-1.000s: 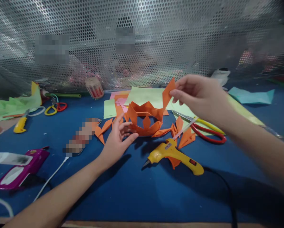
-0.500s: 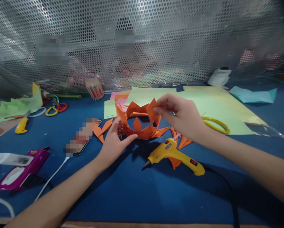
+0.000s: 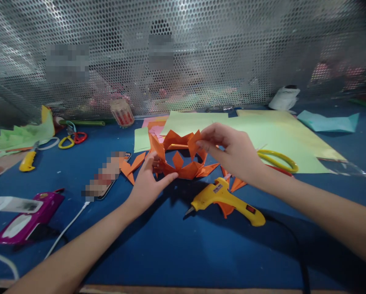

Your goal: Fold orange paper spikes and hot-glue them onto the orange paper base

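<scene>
An orange folded-paper ring (image 3: 185,170) with pointed tips stands on the blue table. My left hand (image 3: 149,179) holds its left side, thumb along the near edge and fingers partly hidden behind the paper. At the ring's right side, my right hand (image 3: 224,149) pinches a pointed orange tip between thumb and fingers. Just in front lies a yellow glue gun (image 3: 222,199), its nozzle toward the left. Loose orange folded pieces (image 3: 128,168) rest beside the ring on the left, with more under and behind the glue gun.
A phone (image 3: 107,179) on a white cable and a purple device (image 3: 29,218) lie left. Scissors (image 3: 80,137), a yellow cutter (image 3: 27,161) and a jar (image 3: 122,113) are farther back. Green paper sheets (image 3: 250,134) and yellow-handled scissors (image 3: 280,160) lie right, before a perforated metal panel (image 3: 201,53).
My right hand has moved slightly down and left with the pinched orange tip. A red handle now shows beside the yellow one at right. My left hand keeps its hold.
</scene>
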Motion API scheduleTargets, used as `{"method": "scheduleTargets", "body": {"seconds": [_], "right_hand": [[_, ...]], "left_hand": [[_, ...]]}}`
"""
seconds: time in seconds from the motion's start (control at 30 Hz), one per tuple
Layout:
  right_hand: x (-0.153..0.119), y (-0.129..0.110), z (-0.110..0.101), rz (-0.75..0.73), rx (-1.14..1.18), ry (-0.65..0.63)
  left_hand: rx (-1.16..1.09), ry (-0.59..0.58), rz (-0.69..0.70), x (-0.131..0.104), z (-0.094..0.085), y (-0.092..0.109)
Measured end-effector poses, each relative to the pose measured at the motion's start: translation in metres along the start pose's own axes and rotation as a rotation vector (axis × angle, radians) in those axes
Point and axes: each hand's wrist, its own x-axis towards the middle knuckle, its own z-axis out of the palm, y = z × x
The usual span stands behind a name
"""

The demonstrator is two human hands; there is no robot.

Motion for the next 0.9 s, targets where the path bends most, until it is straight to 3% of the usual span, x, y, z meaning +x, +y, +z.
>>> {"method": "scheduleTargets", "body": {"seconds": [0.3,0.9], "right_hand": [[-0.0055,-0.0022,0.0045,0.029,0.115,-0.065],[-0.0063,-0.0066,0.0021,0.021,0.072,-0.052]], "left_hand": [[-0.039,0.0,0.003,0.0014,-0.0002,0.0063],[-0.027,0.002,0.007,0.0013,0.0007,0.0022]]}}
